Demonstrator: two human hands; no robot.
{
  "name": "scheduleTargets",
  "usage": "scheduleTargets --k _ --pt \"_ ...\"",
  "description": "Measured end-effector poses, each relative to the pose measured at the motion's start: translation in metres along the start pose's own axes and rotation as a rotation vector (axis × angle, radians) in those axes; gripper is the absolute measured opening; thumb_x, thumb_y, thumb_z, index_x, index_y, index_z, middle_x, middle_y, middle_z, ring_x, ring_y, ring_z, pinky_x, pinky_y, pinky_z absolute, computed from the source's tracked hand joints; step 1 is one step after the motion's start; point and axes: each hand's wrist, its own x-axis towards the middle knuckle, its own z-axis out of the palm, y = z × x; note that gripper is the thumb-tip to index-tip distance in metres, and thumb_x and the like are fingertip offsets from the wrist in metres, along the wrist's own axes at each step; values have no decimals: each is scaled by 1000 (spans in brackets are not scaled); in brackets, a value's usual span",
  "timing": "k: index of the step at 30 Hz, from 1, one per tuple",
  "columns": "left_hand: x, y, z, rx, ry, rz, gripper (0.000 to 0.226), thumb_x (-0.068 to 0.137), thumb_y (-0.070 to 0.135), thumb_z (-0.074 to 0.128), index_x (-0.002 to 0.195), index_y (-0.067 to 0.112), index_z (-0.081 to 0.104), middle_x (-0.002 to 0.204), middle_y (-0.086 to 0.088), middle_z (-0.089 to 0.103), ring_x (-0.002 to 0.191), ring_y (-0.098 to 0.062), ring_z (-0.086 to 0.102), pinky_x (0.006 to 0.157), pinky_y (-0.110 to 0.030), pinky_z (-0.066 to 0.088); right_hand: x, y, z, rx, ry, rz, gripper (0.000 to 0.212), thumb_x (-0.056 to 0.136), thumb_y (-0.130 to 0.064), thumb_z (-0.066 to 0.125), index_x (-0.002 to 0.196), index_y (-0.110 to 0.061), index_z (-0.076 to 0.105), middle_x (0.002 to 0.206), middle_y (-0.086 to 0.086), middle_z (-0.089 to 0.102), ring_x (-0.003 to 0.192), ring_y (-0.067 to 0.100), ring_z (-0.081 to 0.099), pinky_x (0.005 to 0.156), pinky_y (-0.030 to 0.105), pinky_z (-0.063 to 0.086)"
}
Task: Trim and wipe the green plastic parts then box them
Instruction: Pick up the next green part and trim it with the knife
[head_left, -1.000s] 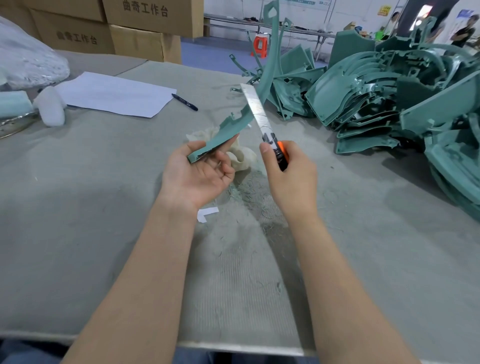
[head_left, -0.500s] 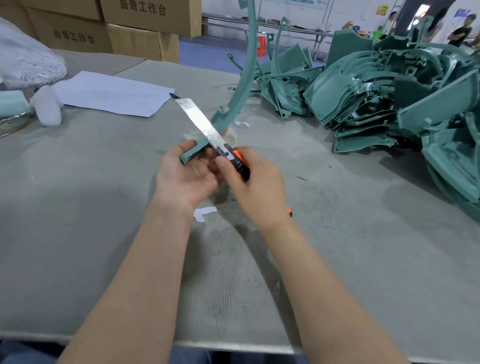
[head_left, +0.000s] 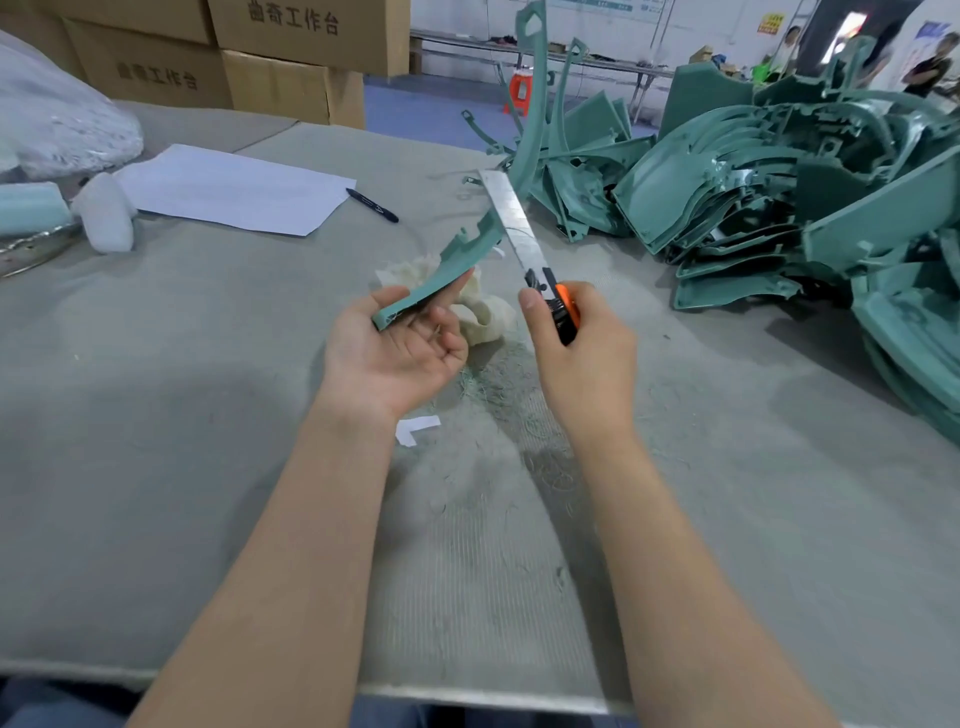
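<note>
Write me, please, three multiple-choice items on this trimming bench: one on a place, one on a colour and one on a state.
1. Where does the black pen lie?
A. On the table, beside the white sheet of paper
B. Standing in a cup
C. Clipped to a sleeve

2. What colour is the handle of the knife in the right hand?
A. Blue
B. Orange and black
C. Yellow

3. How is the knife's blade?
A. Fully retracted
B. Extended far out
C. Snapped off short

Key:
1 A, the pen lies flat just off the sheet's right edge.
2 B, orange and black show at the top of the hand.
3 B, the long silver blade reaches up past the curved green part that the left hand holds.
</note>
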Motion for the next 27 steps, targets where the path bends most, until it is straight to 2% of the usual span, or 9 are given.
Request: scheduleTargets --k 6,11,13,16,18,21,23,25,27 --pt "-2 -1 2 -29 -17 -6 30 77 14 46 103 3 57 107 -15 71 53 -15 52 66 -25 37 -5 -6 5 11 -54 -42 29 93 -47 57 97 -19 63 62 -11 53 65 15 54 63 36 46" --pt "-1 0 2 -58 -19 10 33 76 14 46 104 2 58 106 -15 72 52 -16 52 64 -27 38 -7 -8 7 42 -58 -48 26 93 -43 59 97 -18 65 61 -11 52 63 14 52 62 34 44" --pt "-1 -1 4 -62 -10 18 30 77 15 45 101 2 59 97 -12 73 52 -16 52 64 -28 38 -9 -10 8 32 -82 -73 26 93 -43 59 98 -18 65 63 -10 53 64 15 52 61 33 43" --pt "1 -1 5 -75 40 50 24 86 15 42 90 2 62 72 -9 69 48 -16 53 65 -28 39 -15 -16 13 -16 -146 -129 29 93 -44 59 99 -17 65 68 -6 58 66 19 56 61 34 43" --pt "1 -1 5 -70 54 56 28 90 17 40 94 1 62 66 -8 67 47 -15 52 68 -27 40 -17 -18 14 -22 -160 -149 30 93 -44 59 98 -16 65 67 -4 58 65 21 56 61 37 45" --pt "-1 -1 5 -74 4 67 44 89 17 39 127 3 56 74 -11 69 47 -17 52 70 -31 45 -19 -21 16 -38 -197 -187 32 93 -44 59 101 -15 66 74 3 63 69 26 58 65 42 47" --pt "-1 -1 6 -76 -21 73 49 92 18 37 136 4 49 82 -13 71 48 -19 56 69 -32 46 -19 -22 15 -34 -205 -191 32 92 -45 59 103 -15 66 77 4 65 71 27 59 67 44 48" --pt "-1 0 7 -79 -25 61 46 94 21 35 131 1 54 87 -15 71 58 -23 62 71 -34 49 -21 -23 17 -40 -223 -202 30 92 -45 60 103 -17 66 75 2 64 71 26 58 65 40 46" --pt "-2 2 6 -61 -5 49 43 93 21 35 114 -4 64 87 -15 71 62 -24 61 65 -29 53 -25 -25 20 -67 -258 -228 27 91 -44 60 103 -21 66 75 -1 63 73 24 58 63 35 41"
